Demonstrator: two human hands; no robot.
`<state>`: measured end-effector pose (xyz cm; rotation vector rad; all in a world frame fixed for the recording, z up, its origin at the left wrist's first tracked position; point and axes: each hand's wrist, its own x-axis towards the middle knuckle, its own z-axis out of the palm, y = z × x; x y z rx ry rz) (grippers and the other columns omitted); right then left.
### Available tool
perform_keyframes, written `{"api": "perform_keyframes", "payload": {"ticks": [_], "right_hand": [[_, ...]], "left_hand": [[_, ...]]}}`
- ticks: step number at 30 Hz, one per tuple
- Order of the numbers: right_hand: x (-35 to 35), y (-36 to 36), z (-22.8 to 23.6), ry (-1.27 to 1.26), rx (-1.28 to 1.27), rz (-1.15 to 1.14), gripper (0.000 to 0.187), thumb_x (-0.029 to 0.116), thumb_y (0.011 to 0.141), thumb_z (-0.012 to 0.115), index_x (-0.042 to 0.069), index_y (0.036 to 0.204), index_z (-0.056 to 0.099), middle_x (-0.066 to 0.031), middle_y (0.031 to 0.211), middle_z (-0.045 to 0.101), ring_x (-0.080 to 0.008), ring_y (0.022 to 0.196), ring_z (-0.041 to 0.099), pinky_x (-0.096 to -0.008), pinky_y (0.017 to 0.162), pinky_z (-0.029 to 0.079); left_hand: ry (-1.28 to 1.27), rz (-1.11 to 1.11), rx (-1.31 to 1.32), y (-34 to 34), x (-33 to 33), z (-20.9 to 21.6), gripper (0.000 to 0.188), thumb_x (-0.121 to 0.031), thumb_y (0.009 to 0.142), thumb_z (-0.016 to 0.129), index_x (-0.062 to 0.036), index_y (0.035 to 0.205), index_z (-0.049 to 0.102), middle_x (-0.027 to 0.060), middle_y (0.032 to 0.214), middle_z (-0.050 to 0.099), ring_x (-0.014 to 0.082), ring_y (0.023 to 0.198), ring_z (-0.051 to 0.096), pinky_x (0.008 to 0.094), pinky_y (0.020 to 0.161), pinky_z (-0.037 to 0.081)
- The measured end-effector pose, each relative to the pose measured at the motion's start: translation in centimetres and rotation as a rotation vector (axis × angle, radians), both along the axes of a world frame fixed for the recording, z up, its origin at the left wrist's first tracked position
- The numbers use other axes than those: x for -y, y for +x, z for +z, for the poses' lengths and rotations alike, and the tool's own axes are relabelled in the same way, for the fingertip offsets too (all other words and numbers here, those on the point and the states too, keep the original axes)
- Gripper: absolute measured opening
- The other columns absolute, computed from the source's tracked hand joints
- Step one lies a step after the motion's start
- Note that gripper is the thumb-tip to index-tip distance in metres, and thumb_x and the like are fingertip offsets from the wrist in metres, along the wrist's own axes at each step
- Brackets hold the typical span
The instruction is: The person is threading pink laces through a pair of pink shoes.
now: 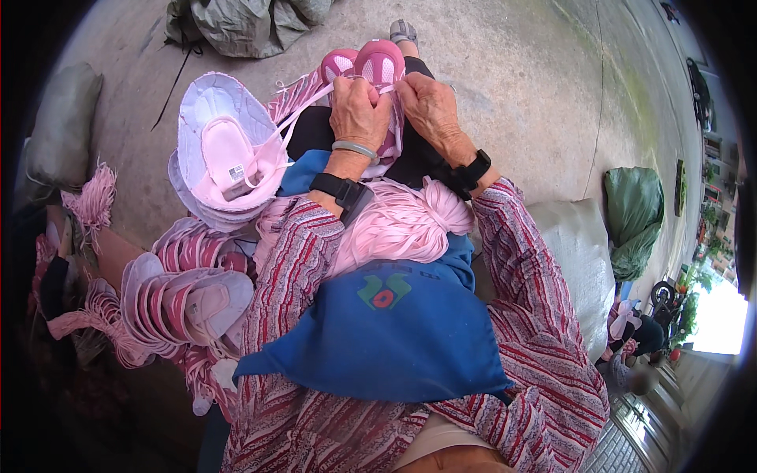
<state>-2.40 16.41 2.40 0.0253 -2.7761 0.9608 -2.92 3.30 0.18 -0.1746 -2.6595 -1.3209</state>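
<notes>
My left hand [359, 114] is closed in a fist around a pink shoelace [317, 101] at the top of a pink-and-white shoe upper [381, 67]. Beside it, my right hand [430, 106] pinches a pale lace [392, 87] between thumb and fingers. The lace stretches across the upper's eyelets between both hands. Close to the left, another laced pink upper [298, 96] lies against the first. A bundle of loose pink laces [402, 221] rests on my lap under my wrists. Part of the upper is hidden behind my hands.
A stack of pale-lined shoe uppers [229, 150] sits left of my hands. More stacked uppers [185, 303] and a hanging lace bundle [93, 197] are farther left. Sacks stand around: grey-green [244, 27], white [572, 272], dark green [633, 221]. A blue cloth [378, 339] covers my lap.
</notes>
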Motion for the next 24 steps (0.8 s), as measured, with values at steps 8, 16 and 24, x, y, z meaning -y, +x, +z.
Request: {"api": "perform_keyframes", "payload": {"ticks": [8,16,24], "right_hand": [[1.7,2.9,2.3,0.155,0.080,0.144,0.027,0.017,0.082,0.053,-0.001,0.101,0.051,-0.0210,0.087,0.052,-0.0393,0.077,0.057,-0.0427,0.066,0.049],[-0.7,1.6,0.5,-0.180,0.164,0.120,0.021,0.016,0.080,0.062,0.001,0.093,0.061,-0.0152,0.080,0.061,-0.0265,0.073,0.060,-0.0334,0.064,0.047],[-0.8,-0.5,0.5,0.063,-0.011,0.171,0.019,0.021,0.079,0.059,0.003,0.081,0.065,-0.0185,0.073,0.062,-0.0353,0.069,0.061,-0.0369,0.063,0.049]], "left_hand": [[0.021,0.002,0.004,0.2,0.3,-0.4,0.023,-0.016,0.068,0.069,-0.0053,0.069,0.048,0.0134,0.086,0.045,0.0336,0.081,0.051,0.0428,0.070,0.044],[0.008,0.027,0.004,-0.2,-0.1,-0.5,0.020,-0.012,0.066,0.067,-0.0053,0.067,0.048,0.0132,0.084,0.046,0.0332,0.080,0.051,0.0423,0.070,0.043],[0.011,0.042,-0.073,-0.1,-0.9,-0.2,0.018,-0.008,0.064,0.065,-0.0049,0.065,0.047,0.0133,0.081,0.046,0.0332,0.079,0.050,0.0418,0.068,0.043]]}}
